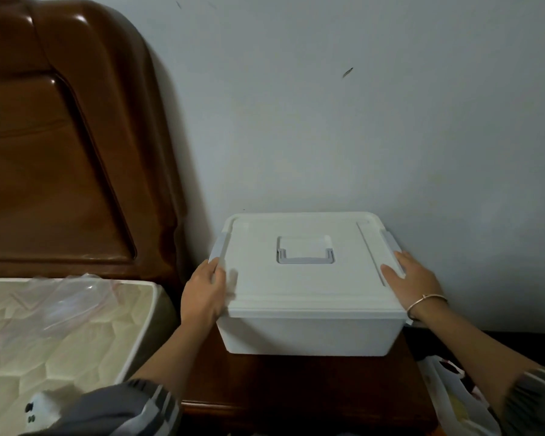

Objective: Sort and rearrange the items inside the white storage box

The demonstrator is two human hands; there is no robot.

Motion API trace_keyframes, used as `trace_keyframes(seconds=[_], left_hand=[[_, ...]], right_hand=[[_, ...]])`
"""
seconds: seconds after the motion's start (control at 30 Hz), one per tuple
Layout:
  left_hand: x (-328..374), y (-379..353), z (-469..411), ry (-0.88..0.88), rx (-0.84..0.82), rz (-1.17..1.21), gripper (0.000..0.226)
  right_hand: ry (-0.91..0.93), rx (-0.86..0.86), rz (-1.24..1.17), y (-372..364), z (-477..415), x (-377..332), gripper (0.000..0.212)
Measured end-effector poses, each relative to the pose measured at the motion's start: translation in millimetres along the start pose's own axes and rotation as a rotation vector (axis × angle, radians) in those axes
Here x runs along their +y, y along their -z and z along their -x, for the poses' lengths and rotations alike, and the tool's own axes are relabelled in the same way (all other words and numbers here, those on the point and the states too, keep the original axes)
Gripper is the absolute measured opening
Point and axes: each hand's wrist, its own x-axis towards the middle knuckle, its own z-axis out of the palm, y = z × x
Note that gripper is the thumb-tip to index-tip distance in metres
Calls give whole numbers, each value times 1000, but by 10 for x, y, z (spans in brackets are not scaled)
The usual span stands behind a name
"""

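Note:
The white storage box [309, 333] stands on a dark wooden nightstand with its lid [296, 284] closed. A grey carry handle [306, 257] lies flat in the lid's middle. My left hand [203, 294] grips the lid's left edge just below the grey left latch [218, 247], thumb on top and fingers hidden down the side. My right hand [414, 283] rests on the lid's right edge below the right latch [389, 240], thumb and forefinger lying straight on the lid. The box's contents are hidden.
The nightstand [296, 388] stands against a pale wall. A mattress [44, 335] with crumpled clear plastic [73, 300] and a brown headboard [60, 136] lie to the left. A white plastic bag [453, 401] sits at the lower right.

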Motion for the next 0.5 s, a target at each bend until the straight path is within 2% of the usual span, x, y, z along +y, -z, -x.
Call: trace_keyframes(seconds=[0.27, 0.4, 0.47, 0.5], left_hand=[[-114, -104, -283, -34, -9, -107, 29], [-112, -135, -230, 90, -56, -198, 49], [-190, -129, -106, 74, -128, -277, 72], [-248, -90, -67, 101, -199, -228, 85]], right_hand=[[18, 13, 106, -172, -274, 0, 54], [47, 69, 212, -142, -178, -83, 39], [54, 97, 313, -105, -20, -119, 38], [64, 158, 308, -111, 110, -119, 39]])
